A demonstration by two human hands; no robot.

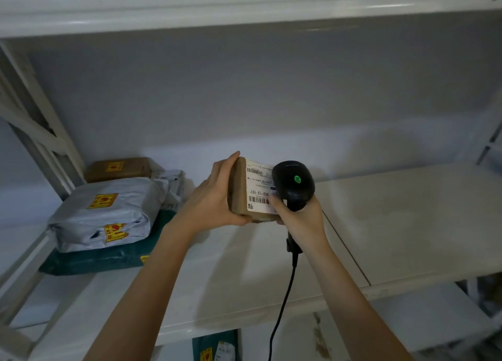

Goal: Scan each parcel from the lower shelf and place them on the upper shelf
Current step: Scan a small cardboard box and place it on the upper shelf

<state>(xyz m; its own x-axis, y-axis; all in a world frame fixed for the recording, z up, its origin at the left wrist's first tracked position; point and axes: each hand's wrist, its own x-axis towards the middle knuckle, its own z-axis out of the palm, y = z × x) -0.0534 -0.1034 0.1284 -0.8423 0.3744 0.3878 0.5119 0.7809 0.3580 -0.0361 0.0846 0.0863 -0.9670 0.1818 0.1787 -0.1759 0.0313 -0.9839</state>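
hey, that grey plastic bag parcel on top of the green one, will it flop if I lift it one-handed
Probably sags some: the grey bag parcel has wrinkled, loose film. Its blocky shape hints at something firm inside. The film looks glossy, so possibly slippery. It lies on the green parcel, which might shift.

A white metal shelf (pixel 380 225) runs across the view, with a seam between two of its boards on the right. At its left end a dark green mailer bag (pixel 103 257) lies flat on the board, and a grey plastic parcel (pixel 108 214) with yellow stickers rests on top of it. Behind them, a small brown box (pixel 119 169) sits near the back wall. The right part of the board is bare.
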